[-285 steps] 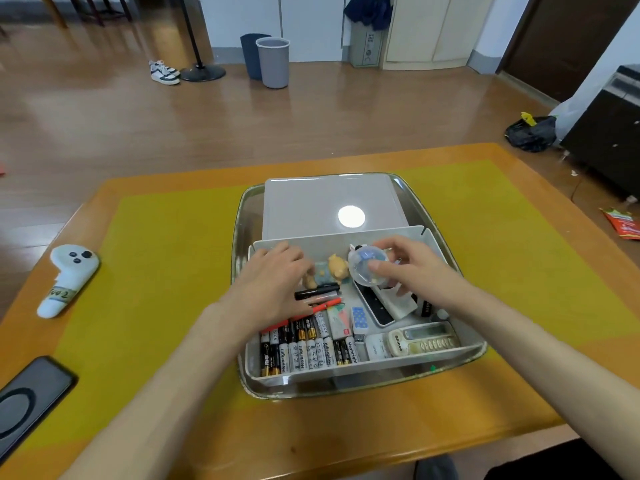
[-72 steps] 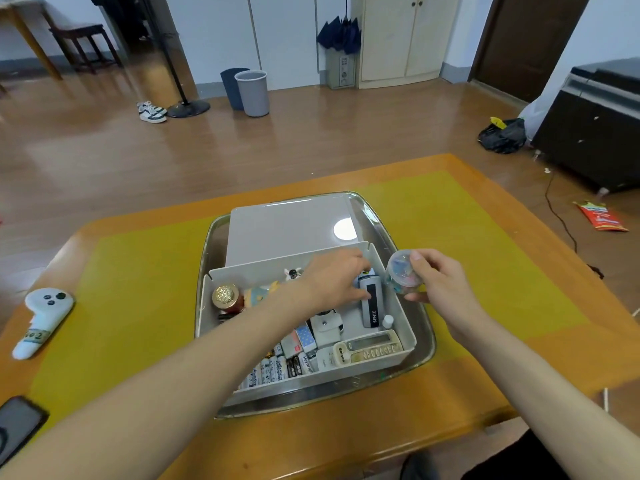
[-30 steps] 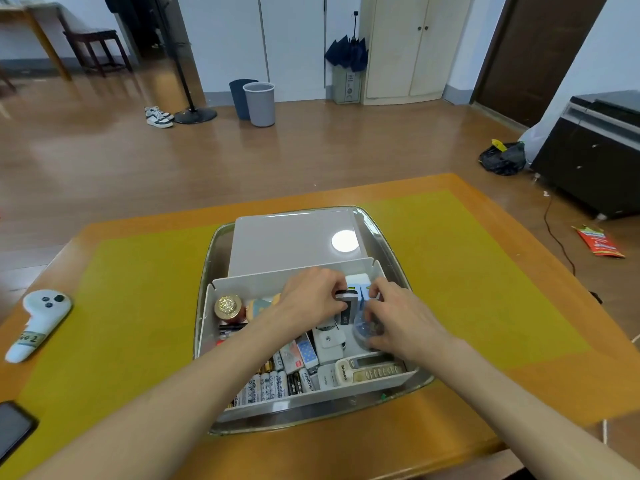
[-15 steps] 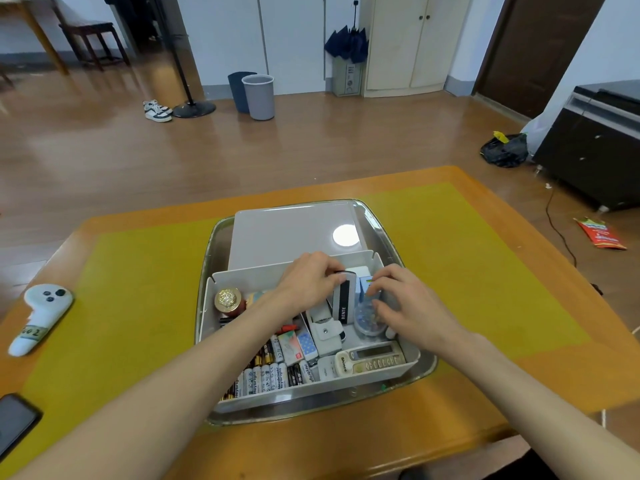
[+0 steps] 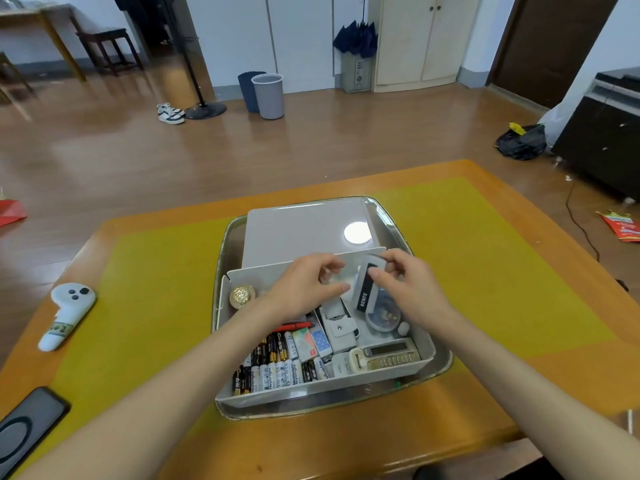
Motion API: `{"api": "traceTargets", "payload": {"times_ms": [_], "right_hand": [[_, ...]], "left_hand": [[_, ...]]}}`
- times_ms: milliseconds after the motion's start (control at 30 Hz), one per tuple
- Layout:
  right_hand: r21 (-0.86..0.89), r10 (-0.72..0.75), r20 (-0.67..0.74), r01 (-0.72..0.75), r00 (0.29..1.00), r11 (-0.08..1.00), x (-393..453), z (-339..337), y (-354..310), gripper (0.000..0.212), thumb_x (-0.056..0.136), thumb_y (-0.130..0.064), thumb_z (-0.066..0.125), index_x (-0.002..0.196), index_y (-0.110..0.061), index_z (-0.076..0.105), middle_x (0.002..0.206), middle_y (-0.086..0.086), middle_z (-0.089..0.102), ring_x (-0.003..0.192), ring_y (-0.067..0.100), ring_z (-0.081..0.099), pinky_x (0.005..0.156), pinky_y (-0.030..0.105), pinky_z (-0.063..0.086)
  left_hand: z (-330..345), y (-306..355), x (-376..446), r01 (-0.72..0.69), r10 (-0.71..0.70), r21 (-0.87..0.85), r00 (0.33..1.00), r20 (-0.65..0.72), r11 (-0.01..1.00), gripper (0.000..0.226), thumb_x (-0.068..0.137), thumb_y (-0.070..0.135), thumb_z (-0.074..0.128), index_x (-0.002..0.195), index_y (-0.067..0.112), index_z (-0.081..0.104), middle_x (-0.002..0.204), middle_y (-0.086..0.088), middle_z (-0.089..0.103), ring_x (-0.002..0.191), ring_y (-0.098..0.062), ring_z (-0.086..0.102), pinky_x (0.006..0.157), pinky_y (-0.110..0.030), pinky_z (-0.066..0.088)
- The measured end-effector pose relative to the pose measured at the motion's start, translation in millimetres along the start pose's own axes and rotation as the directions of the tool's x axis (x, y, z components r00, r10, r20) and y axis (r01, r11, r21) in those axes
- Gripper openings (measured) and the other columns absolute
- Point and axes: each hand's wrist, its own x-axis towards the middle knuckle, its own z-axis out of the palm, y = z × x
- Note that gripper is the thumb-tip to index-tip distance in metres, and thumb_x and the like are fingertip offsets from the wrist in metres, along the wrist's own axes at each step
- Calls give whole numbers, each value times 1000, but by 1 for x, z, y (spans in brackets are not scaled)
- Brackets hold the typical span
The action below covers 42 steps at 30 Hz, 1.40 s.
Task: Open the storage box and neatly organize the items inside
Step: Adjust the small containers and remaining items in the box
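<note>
With the storage box (image 5: 427, 355) open on the tray, batteries (image 5: 277, 367) already lined up, my right hand (image 5: 408, 289) pinches the white device (image 5: 366, 289), left hand (image 5: 306, 287) curled beside it, grip unclear; far-corner sorting remains.

The left hand (image 5: 304, 289) covers the far middle of the box (image 5: 424, 344), so what lies under its palm cannot be told, nor whether its curled fingers hold anything. The right hand (image 5: 405, 289) hides the top of the black-and-white device (image 5: 364, 292) and part of the clear round case (image 5: 382, 315). Battery (image 5: 277, 370) labels are too small to read fully. The phone (image 5: 24, 433) is cut by the left edge, and both forearms run off the near edge.
</note>
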Motion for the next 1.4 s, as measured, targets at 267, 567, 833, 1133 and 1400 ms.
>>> {"api": "traceTargets", "payload": {"times_ms": [267,567,833,1133,1400], "right_hand": [[15,118,-76,-117,990,993,-8,-10,5,15,102,-30,53,112,-27,65,76,-3,56,72,11,58,63,31,48],[-57,82,-67,-86,994,995,-10,-12,-1,13,100,-29,56,101,-32,68,82,10,66,80,29,64,73,53,55],[-398,32,-4,-30,999,917,9,5,-7,20,95,-42,56,112,-34,64,60,-7,61,58,5,57,52,28,38],[-607,-87,106,133,991,783,20,27,-11,21,89,-45,59,98,-32,72,65,-10,66,69,9,62,58,30,50],[-785,-201,333,389,921,482,21,50,3,32,97,-41,50,81,-20,68,83,-1,61,91,20,55,61,31,32]], "left_hand": [[41,-15,-22,-119,-13,539,972,234,834,96,76,68,66,153,21,33,155,0,37,141,-20,30,111,-42,38],[39,-14,9,-369,1,567,838,545,737,65,89,65,49,140,24,51,139,0,49,128,-21,35,100,-48,44],[32,-14,14,-475,39,509,757,652,718,60,85,64,54,133,29,54,127,4,50,123,-18,37,98,-44,44],[17,-37,-30,-268,156,483,953,261,833,101,76,79,56,153,19,32,153,5,36,137,-15,34,110,-41,41],[36,-46,-41,-186,163,525,982,91,830,98,73,73,64,147,17,33,141,4,45,126,-15,39,105,-35,42]]}}
